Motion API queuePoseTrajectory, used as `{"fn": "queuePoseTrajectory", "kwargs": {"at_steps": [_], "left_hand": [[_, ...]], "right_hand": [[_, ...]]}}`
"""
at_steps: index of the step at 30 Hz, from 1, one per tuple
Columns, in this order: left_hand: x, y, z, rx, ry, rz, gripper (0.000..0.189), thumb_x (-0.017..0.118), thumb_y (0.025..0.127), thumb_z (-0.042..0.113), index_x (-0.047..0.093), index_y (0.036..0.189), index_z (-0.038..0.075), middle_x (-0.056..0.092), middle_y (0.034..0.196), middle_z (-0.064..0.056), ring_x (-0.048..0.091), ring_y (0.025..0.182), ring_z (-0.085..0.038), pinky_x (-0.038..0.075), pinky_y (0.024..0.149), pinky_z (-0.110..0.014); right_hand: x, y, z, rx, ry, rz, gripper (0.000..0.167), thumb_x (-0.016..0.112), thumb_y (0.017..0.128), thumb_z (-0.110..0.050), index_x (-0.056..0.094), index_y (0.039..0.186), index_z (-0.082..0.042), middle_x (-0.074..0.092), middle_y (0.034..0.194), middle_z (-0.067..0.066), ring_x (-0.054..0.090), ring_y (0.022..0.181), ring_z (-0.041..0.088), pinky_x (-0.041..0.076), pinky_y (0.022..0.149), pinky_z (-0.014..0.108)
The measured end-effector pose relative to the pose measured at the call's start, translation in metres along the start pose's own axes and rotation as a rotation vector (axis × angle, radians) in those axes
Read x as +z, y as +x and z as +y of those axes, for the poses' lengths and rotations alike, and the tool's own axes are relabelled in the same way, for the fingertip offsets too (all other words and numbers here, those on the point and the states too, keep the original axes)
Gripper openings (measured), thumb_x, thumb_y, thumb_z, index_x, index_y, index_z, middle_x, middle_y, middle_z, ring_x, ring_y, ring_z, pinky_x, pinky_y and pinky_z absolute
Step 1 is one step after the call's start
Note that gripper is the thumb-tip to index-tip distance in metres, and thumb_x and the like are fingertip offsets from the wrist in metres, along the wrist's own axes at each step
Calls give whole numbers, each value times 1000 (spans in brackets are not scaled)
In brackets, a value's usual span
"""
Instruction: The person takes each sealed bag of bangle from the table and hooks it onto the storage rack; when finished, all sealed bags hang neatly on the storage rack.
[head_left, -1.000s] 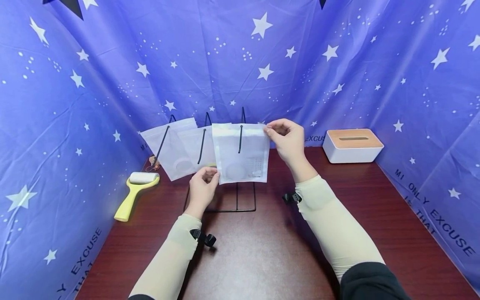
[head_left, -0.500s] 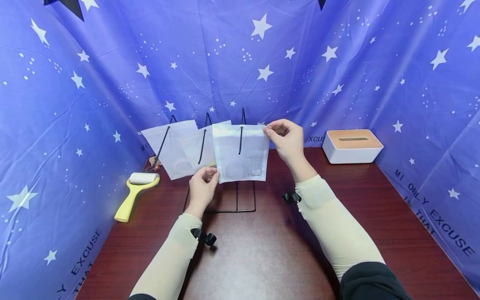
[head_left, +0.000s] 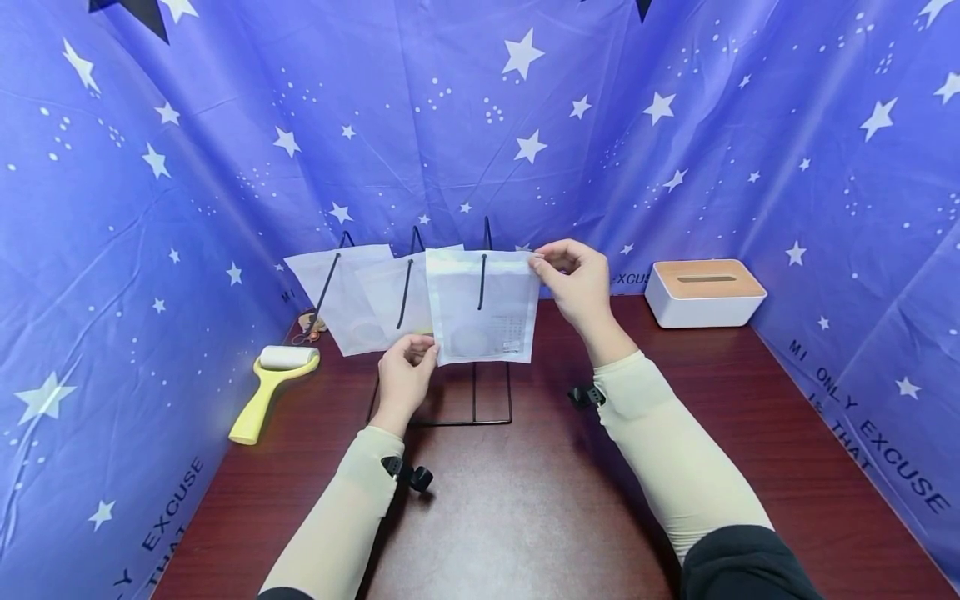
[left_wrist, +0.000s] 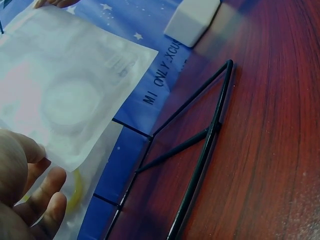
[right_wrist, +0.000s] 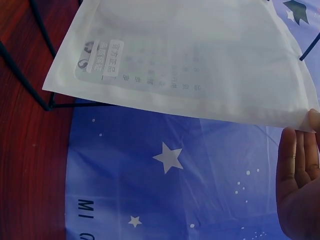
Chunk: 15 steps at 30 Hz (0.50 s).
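Note:
A white, semi-translucent flat pouch hangs from the right hook of a black wire display rack. My right hand pinches its upper right corner between thumb and fingertips. At the lower left corner of the same pouch, my left hand pinches the edge with thumb and index finger. Small print and a round shape show through the pouch in the left wrist view. Two similar pouches hang on the other hooks: a tilted left pouch and a middle pouch, partly covered by its neighbours.
To the left lies a yellow-handled lint roller with a white roll. A small brown trinket is near the left hook. At the back right stands a white tissue box with a wooden lid. Starry blue curtains enclose the dark red table.
The left and middle pouches sway slightly on their hooks, and the held pouch's lower edge has risen a little. Both hands stay almost where they were, still gripping its corners.

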<state>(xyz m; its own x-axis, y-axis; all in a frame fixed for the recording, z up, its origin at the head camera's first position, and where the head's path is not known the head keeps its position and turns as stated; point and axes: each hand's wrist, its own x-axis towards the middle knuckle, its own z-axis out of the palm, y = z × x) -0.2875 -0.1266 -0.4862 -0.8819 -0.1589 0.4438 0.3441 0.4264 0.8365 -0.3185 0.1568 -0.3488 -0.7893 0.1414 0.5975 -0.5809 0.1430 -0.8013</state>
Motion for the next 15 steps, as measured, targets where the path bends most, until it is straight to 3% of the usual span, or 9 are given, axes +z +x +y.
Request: {"fn": "queuePoseTrajectory", "kwargs": {"at_steps": [7,15], "left_hand": [[0,1,-1,5,0,4,5,79,96,18,78,101,17,76,86,3,68,75,-14,51,68,-25],[-3,0,-2,13,-15,-3,6,78,96,15,78,102,15,76,86,3,69,76,-15,51,68,-25]], "right_hand": [[-1,-7,-27,-5,7,-25,16,79,89,6,73,101,14,75,85,19,67,63,8,56,62,20],[-5,-9,-28,2,-47,-33,21,80,89,4,72,107,12,74,94,25,68,72,14,56,67,21]]}}
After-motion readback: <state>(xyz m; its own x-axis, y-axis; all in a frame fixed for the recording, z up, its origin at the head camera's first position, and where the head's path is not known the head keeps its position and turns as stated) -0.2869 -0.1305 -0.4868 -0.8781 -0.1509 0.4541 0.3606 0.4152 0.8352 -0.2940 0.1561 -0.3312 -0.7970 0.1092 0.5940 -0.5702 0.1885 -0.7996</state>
